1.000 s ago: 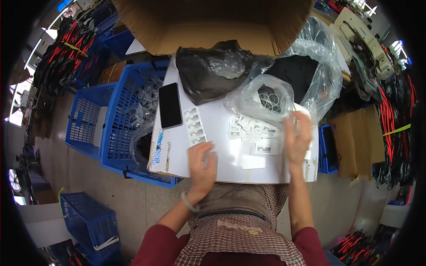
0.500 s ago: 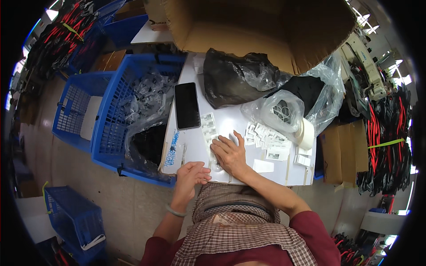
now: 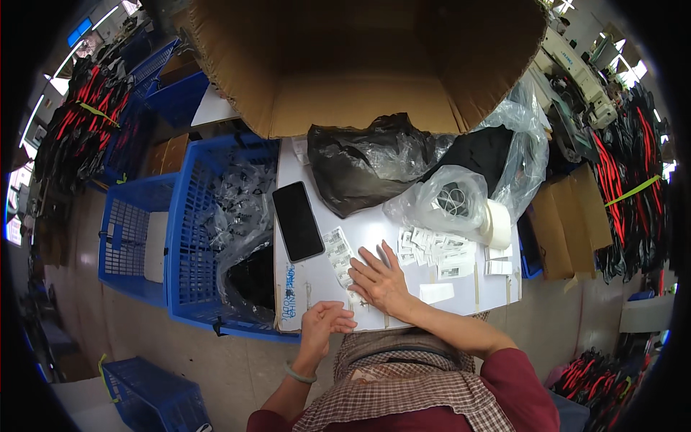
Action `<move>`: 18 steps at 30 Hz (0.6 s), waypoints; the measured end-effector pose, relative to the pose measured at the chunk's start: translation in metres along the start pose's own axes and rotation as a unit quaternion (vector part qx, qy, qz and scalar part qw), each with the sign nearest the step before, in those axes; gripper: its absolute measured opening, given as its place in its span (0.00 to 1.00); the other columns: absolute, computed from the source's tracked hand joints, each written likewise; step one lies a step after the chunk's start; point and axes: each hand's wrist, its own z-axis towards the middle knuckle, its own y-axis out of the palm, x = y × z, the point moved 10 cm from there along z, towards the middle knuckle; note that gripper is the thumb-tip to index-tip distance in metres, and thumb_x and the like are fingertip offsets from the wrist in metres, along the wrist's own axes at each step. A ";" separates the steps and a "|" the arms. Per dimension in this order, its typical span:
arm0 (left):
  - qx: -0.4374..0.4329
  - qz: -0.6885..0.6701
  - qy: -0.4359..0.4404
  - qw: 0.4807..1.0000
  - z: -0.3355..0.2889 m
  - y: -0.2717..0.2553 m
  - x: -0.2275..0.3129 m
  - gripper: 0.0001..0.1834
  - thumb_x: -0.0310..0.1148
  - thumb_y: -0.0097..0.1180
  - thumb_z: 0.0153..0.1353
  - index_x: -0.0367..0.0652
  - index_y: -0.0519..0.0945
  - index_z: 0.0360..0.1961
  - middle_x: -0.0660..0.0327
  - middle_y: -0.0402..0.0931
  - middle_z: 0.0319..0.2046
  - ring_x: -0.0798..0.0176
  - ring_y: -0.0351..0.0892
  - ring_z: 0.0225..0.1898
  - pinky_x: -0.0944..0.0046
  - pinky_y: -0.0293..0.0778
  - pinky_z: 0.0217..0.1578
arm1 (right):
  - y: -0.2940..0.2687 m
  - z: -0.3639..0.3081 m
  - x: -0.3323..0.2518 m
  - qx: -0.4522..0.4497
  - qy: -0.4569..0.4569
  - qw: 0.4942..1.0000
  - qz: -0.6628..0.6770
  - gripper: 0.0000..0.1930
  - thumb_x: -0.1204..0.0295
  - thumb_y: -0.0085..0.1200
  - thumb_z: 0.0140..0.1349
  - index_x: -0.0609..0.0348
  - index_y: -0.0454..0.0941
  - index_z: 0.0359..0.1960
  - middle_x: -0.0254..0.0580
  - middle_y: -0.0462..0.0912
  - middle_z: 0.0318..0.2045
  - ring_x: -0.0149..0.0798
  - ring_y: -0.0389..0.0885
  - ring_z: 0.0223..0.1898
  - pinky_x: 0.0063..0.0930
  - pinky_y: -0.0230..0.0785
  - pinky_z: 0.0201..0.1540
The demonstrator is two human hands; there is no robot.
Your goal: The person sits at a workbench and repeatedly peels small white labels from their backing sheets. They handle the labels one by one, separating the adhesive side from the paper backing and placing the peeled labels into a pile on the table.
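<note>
My right hand (image 3: pixel 381 286) lies on the white table with its fingers spread, pressing beside and partly over a strip of printed labels (image 3: pixel 337 248). At the table's front edge, my left hand (image 3: pixel 325 325) has its fingers bent together, pointing towards the right hand; whatever they may pinch is hidden. A black phone (image 3: pixel 299 222) rests left of the label strip. To the right of my right hand lies a spread of small white printed tags (image 3: pixel 435 248). A blank white slip (image 3: pixel 436 292) is near my right wrist.
A large open carton (image 3: pixel 360 79) stands across the table's far side. In front of it are a black plastic bag (image 3: pixel 360 173), a clear bag with white cord (image 3: pixel 452 200) and a white roll (image 3: pixel 497 225). A blue basket (image 3: pixel 186 252) with plastic bags adjoins the left edge.
The view has shifted, so the table and both hands sit lower in the picture. My right hand stays by the label strip with fingers more spread; the left remains at the edge.
</note>
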 end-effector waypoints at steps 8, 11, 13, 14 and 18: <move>0.004 -0.055 -0.019 0.998 -0.001 0.005 0.009 0.15 0.32 0.47 0.72 0.28 0.74 0.48 0.45 0.82 0.38 0.56 0.86 0.34 0.64 0.84 0.36 | -0.024 0.004 0.008 0.094 0.005 0.994 0.055 0.10 0.68 0.68 0.51 0.53 0.85 0.35 0.30 0.85 0.45 0.41 0.77 0.56 0.53 0.57 0.64; -0.003 -0.142 0.002 0.990 0.005 0.020 0.032 0.16 0.32 0.46 0.73 0.28 0.74 0.51 0.47 0.81 0.43 0.58 0.85 0.38 0.63 0.83 0.40 | -0.057 0.013 -0.014 0.099 -0.035 0.988 0.109 0.10 0.69 0.67 0.49 0.55 0.84 0.33 0.34 0.84 0.45 0.44 0.78 0.53 0.48 0.65 0.56; -0.030 -0.192 0.067 0.979 0.014 0.032 0.052 0.16 0.31 0.48 0.72 0.28 0.74 0.53 0.49 0.81 0.46 0.60 0.84 0.39 0.63 0.81 0.42 | -0.069 0.005 -0.034 0.085 -0.091 0.983 0.131 0.11 0.66 0.68 0.50 0.56 0.84 0.33 0.37 0.83 0.47 0.44 0.78 0.52 0.41 0.69 0.51; -0.035 -0.161 0.081 0.983 0.016 0.034 0.053 0.15 0.30 0.49 0.71 0.28 0.75 0.52 0.50 0.81 0.46 0.60 0.84 0.39 0.63 0.81 0.42 | -0.071 0.001 -0.037 0.063 -0.084 0.982 0.159 0.12 0.66 0.68 0.49 0.56 0.84 0.33 0.37 0.83 0.47 0.44 0.78 0.52 0.41 0.69 0.50; -0.101 -0.044 0.086 0.990 0.015 0.057 0.060 0.11 0.25 0.54 0.67 0.28 0.79 0.46 0.51 0.84 0.37 0.62 0.85 0.34 0.65 0.83 0.37 | -0.083 0.005 -0.006 0.029 0.046 0.954 0.293 0.11 0.65 0.65 0.55 0.60 0.84 0.35 0.41 0.82 0.40 0.41 0.80 0.42 0.34 0.71 0.45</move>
